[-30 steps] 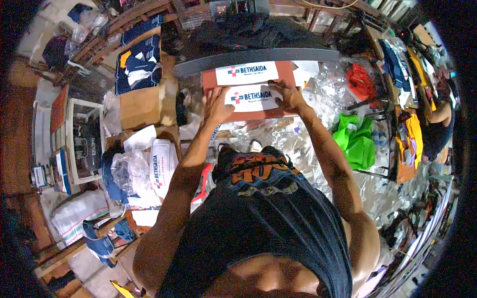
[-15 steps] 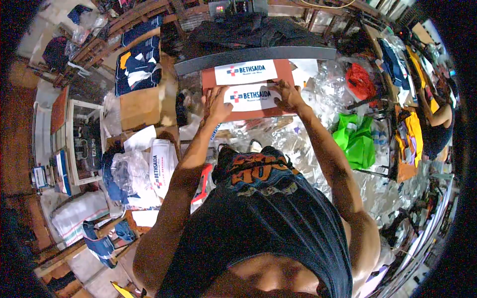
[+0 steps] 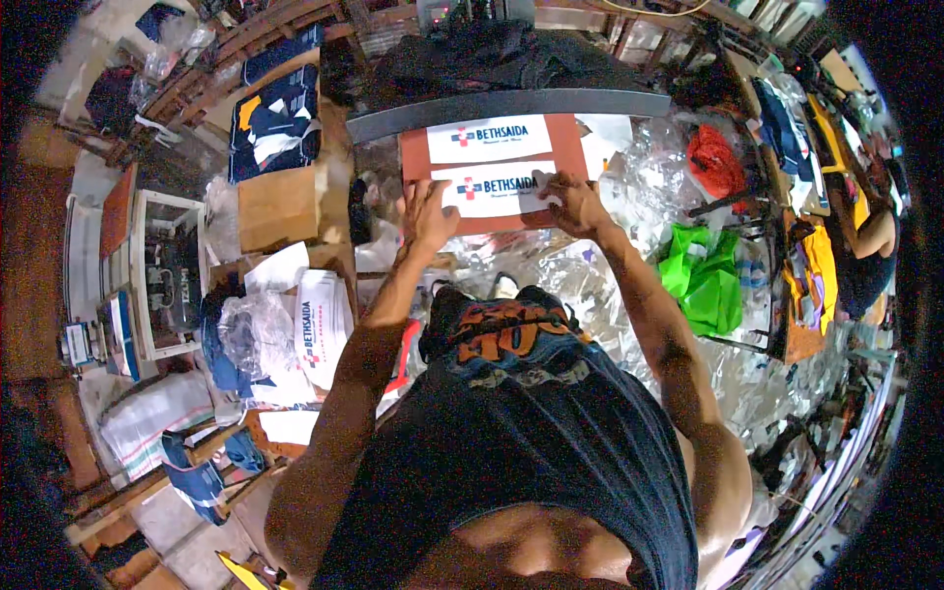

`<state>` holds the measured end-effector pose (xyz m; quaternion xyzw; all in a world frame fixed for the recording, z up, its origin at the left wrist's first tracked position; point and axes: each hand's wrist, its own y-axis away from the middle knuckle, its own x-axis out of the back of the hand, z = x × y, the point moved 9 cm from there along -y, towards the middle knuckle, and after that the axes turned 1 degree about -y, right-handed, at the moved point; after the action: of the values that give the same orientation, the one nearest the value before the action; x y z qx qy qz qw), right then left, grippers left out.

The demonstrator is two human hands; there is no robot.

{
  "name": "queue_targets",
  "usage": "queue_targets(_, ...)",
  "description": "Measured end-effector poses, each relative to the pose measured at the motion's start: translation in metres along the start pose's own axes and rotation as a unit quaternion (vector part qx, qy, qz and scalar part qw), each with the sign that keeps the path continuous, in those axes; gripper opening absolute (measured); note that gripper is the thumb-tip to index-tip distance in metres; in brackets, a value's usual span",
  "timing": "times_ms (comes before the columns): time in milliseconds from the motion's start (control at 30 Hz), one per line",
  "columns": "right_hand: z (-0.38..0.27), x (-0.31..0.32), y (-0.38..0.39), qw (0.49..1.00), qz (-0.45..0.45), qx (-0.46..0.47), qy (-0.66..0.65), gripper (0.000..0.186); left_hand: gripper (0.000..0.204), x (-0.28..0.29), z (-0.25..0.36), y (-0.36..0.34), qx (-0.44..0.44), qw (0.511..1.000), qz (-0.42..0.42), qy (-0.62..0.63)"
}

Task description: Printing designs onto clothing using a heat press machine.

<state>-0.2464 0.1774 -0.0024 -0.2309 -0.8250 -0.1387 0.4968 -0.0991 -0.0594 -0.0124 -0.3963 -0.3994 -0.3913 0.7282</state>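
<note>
Two white strips of paper or fabric with a printed logo lie one beyond the other on a reddish-brown board (image 3: 564,138). My left hand (image 3: 430,218) rests at the left end of the near strip (image 3: 492,205), fingers stretched forward and thumb apart. At that strip's right end is my right hand (image 3: 578,205), its fingers bent and apart, with index finger and thumb on or just over the surface. Neither hand wraps round anything. The far strip (image 3: 489,149) lies flat, just beyond my fingertips, with its far edge close to a dark bar (image 3: 511,102).
Left stand a cardboard box (image 3: 280,211) with dark folded cloth and a stack of printed white pieces (image 3: 323,324). To the right are a green bag (image 3: 703,280), a red bundle (image 3: 715,162) and heaped clear plastic (image 3: 629,295). Another person (image 3: 870,246) works at far right.
Both hands have drawn slightly nearer to me. The right fingers have shifted on the near strip's end, and the near strip lies a little differently under them.
</note>
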Motion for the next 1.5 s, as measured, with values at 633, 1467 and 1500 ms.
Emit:
queue_targets(633, 0.008, -0.006, 0.002, 1.0, 0.008, -0.017, -0.003, 0.032, 0.045, 0.02, 0.016, 0.002, -0.024, 0.999, 0.035, -0.008)
queue_targets(1467, -0.025, 0.0, 0.023, 0.996, 0.074, 0.048, -0.02, 0.039, 0.031, 0.02, 0.013, 0.02, 0.011, 0.999, 0.031, -0.016)
queue_targets(1500, -0.028, -0.01, 0.026, 0.989, 0.057, 0.017, -0.138, 0.029, 0.03, 0.02, 0.014, 0.022, 0.006, 0.999, 0.035, -0.018)
